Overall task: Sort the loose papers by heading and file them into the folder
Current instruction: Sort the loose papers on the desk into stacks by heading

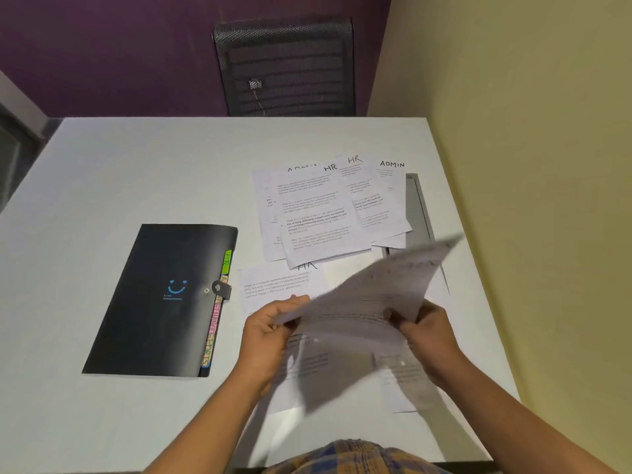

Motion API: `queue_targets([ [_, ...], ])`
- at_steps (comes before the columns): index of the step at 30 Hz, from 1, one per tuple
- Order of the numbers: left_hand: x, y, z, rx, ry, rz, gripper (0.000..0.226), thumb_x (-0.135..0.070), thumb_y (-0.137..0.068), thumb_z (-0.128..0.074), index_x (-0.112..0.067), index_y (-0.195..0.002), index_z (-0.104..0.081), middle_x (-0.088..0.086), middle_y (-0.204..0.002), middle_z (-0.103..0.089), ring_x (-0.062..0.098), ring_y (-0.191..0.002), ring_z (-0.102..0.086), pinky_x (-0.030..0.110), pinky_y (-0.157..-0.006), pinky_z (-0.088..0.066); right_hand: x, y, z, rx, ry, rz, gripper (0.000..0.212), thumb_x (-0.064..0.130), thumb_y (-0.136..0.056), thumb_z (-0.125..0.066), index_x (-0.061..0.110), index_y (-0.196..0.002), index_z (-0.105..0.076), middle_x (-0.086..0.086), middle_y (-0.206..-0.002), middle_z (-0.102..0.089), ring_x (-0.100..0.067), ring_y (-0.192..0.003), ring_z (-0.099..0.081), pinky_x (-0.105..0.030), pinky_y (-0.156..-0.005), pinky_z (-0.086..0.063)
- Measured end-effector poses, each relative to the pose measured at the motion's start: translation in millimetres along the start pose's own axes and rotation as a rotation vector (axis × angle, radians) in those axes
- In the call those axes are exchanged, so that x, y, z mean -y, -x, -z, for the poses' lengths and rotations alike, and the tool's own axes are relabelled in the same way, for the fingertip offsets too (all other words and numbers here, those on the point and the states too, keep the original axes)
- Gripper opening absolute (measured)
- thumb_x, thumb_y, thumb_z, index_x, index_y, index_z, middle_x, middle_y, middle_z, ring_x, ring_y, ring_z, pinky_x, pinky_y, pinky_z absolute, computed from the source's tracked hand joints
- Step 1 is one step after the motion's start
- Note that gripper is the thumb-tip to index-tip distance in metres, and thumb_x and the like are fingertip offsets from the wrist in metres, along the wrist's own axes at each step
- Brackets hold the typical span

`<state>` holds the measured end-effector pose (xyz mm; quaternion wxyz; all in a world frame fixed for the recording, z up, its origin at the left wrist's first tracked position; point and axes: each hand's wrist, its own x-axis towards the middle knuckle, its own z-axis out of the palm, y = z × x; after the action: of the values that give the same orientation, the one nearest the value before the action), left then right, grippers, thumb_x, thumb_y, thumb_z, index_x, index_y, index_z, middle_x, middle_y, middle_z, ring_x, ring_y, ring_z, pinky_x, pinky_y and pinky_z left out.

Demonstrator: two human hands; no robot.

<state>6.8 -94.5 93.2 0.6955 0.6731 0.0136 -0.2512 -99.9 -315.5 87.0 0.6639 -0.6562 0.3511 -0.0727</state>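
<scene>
Both hands hold a blurred sheet of paper [369, 295] lifted off the table and tilted up to the right. My left hand [270, 326] grips its left edge, my right hand [427, 333] its lower right part. Under it lie more printed sheets [403, 378]; one headed HR [273, 285] shows just beyond my left hand. Further back is a fanned pile of sheets [318, 217] with headings HR and ADMIN. A black folder [160, 299], closed with a snap strap and showing coloured tabs along its right edge, lies to the left.
The white table [136, 165] runs to a yellow wall on the right. A grey flat panel [419, 206] lies under the far-right sheets. A black mesh chair [287, 66] stands behind the table's far edge.
</scene>
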Motion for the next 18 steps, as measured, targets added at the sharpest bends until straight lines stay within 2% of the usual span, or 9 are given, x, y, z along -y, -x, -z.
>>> queue_targets([
  [2,0.9,-3.9,4.3,0.027,-0.009,-0.059,0.014,-0.001,-0.069,-0.077,-0.005,-0.081,-0.070,0.003,-0.097,-0.076,0.010,-0.102,-0.067,0.023,-0.091,-0.051,1.5,-1.5,-2.2,-0.007,0.035,0.002,0.015,0.020,-0.083,-0.077,0.028,-0.094,-0.071,0.003,-0.093,-0.075,-0.024,-0.094,-0.070,-0.026,-0.070,-0.055],
  [5,0.3,-5.8,5.4,0.063,-0.077,-0.095,0.038,0.020,-0.070,-0.068,-0.017,-0.077,-0.075,0.001,-0.106,-0.075,0.014,-0.116,-0.062,0.025,-0.096,-0.048,6.8,5.2,2.3,0.101,-0.079,0.094,0.017,0.048,-0.061,-0.082,0.040,-0.074,-0.074,0.012,-0.076,-0.073,-0.015,-0.083,-0.070,-0.031,-0.074,-0.058],
  [6,-0.3,-5.3,3.8,0.057,-0.051,-0.083,0.039,0.022,-0.072,-0.065,-0.015,-0.079,-0.076,0.001,-0.105,-0.075,0.013,-0.113,-0.063,0.021,-0.092,-0.050,5.1,7.1,6.8,0.144,-0.132,0.164,0.019,0.044,-0.062,-0.083,0.036,-0.078,-0.076,0.007,-0.081,-0.075,-0.013,-0.084,-0.070,-0.029,-0.077,-0.058],
  [8,-2.5,-4.3,-0.6,0.035,-0.004,-0.060,0.034,0.017,-0.078,-0.062,-0.012,-0.087,-0.077,0.003,-0.106,-0.074,0.010,-0.107,-0.065,0.017,-0.087,-0.051,6.8,9.0,12.0,0.150,-0.070,0.270,0.023,0.013,-0.076,-0.076,0.011,-0.099,-0.073,-0.004,-0.100,-0.076,-0.017,-0.096,-0.069,-0.030,-0.086,-0.057],
  [10,-1.2,-4.7,-2.7,0.043,-0.053,-0.077,0.032,0.013,-0.080,-0.064,-0.013,-0.095,-0.077,0.005,-0.114,-0.071,0.009,-0.109,-0.064,0.019,-0.092,-0.049,6.6,7.1,11.3,0.104,0.030,0.247,0.024,-0.008,-0.081,-0.070,0.009,-0.098,-0.073,0.004,-0.101,-0.076,-0.011,-0.096,-0.069,-0.029,-0.086,-0.059],
  [12,1.3,-5.5,-2.1,0.061,-0.136,-0.103,0.034,0.013,-0.079,-0.068,-0.012,-0.101,-0.076,0.004,-0.118,-0.069,0.009,-0.115,-0.061,0.014,-0.095,-0.047,6.9,5.9,7.4,0.080,0.088,0.176,0.028,-0.012,-0.080,-0.071,0.011,-0.095,-0.076,0.010,-0.098,-0.075,-0.010,-0.096,-0.069,-0.030,-0.083,-0.060],
  [14,3.7,-7.0,-3.4,0.068,-0.215,-0.133,0.035,0.013,-0.078,-0.070,-0.013,-0.101,-0.075,-0.002,-0.113,-0.070,0.004,-0.116,-0.058,0.009,-0.095,-0.044,6.5,4.9,7.1,0.076,0.091,0.147,0.026,-0.010,-0.079,-0.073,0.010,-0.096,-0.076,0.006,-0.097,-0.075,-0.009,-0.095,-0.069,-0.029,-0.081,-0.061],
  [16,6.6,-9.5,-6.2,0.063,-0.238,-0.129,0.034,0.012,-0.078,-0.071,-0.017,-0.096,-0.076,-0.013,-0.103,-0.072,0.001,-0.113,-0.060,0.012,-0.096,-0.046,8.4,5.5,6.4,0.050,0.093,0.142,0.021,-0.003,-0.079,-0.076,0.011,-0.095,-0.076,0.005,-0.094,-0.075,-0.005,-0.093,-0.068,-0.023,-0.075,-0.060],
  [18,6.9,-11.6,-9.2,0.055,-0.254,-0.142,0.031,0.012,-0.079,-0.071,-0.015,-0.093,-0.075,-0.016,-0.093,-0.074,0.003,-0.110,-0.062,0.011,-0.091,-0.049,10.9,7.6,5.2,0.028,0.101,0.140,0.024,0.001,-0.080,-0.077,0.022,-0.090,-0.073,0.013,-0.092,-0.072,0.000,-0.088,-0.067,-0.014,-0.070,-0.055],
])
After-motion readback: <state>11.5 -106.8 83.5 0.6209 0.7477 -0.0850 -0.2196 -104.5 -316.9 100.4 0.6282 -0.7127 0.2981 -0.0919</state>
